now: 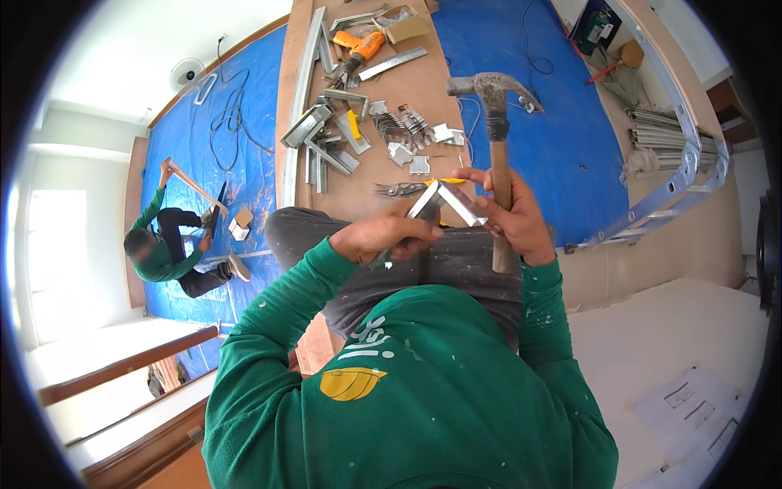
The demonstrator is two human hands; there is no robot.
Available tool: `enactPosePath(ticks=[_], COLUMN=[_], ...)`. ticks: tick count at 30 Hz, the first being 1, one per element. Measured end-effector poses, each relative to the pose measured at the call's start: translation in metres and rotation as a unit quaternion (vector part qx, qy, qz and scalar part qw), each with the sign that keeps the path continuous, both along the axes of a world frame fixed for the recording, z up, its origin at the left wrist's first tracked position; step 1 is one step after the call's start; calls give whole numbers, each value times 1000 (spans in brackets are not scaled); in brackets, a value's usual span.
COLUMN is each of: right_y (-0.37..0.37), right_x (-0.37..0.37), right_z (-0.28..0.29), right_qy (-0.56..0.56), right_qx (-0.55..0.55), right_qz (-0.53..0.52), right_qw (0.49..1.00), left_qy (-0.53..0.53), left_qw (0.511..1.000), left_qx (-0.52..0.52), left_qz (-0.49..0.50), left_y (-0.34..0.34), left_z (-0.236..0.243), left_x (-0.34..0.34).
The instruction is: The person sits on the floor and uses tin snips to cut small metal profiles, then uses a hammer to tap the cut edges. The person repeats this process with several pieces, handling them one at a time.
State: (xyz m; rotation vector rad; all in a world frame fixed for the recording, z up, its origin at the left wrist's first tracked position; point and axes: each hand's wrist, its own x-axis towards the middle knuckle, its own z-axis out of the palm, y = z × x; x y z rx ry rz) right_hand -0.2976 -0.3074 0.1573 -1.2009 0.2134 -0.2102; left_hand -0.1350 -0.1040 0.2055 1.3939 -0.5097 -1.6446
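A bent metal angle (pixel 446 201) is held up in front of the person's lap, above the near end of the long wooden worktop (pixel 407 81), its corner pointing up; judged from the pose, it is raised there so both hands can steady it close to the eyes. The left hand (pixel 383 236) grips the lower left leg of the angle, fingers (pixel 407 232) curled tight around it. The right hand (pixel 509 216) pinches the right leg with thumb and forefinger while the remaining fingers close round the wooden handle of a hammer (pixel 495 122), which stands upright, head at the top, apparently kept ready in the same hand. Just beyond the angle, snips (pixel 399 189) lie on the worktop. Farther out lie small cut metal pieces (pixel 407 130), longer channel offcuts (pixel 314 130) and an orange drill (pixel 358 47). A blue tarp (pixel 554 122) covers the floor on both sides. A curved metal track (pixel 684 155) lies to the right. On the left, another person (pixel 175 248) in green crouches on the tarp.
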Motion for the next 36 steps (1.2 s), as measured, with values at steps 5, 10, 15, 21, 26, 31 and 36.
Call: enactPosePath(ticks=[5,10,15,21,26,31,36], right_y=[0,19,33,47,57,57,51], right_x=[-2,5,22,27,31,28,7], right_z=[-1,0,-6,-22,-32,-33,-27], right_qy=[43,29,21,30,6,30,87], right_qx=[41,-27,-60,-113,-189,-246,-365], right_qz=[-21,-79,-85,-104,-143,-140,-157], right_qw=[998,996,994,988,971,959,914], left_qy=[-106,-188,-175,-216,-223,-202,-215], left_qw=[988,977,979,971,965,966,933], left_qx=[-26,-8,-8,-6,8,68,76], left_qz=[108,99,109,106,140,145,277], left_y=[16,19,16,22,22,23,21], left_z=[-7,-8,-11,-27,-36,-36,-49], left_x=[10,12,0,-2,-9,-8,4])
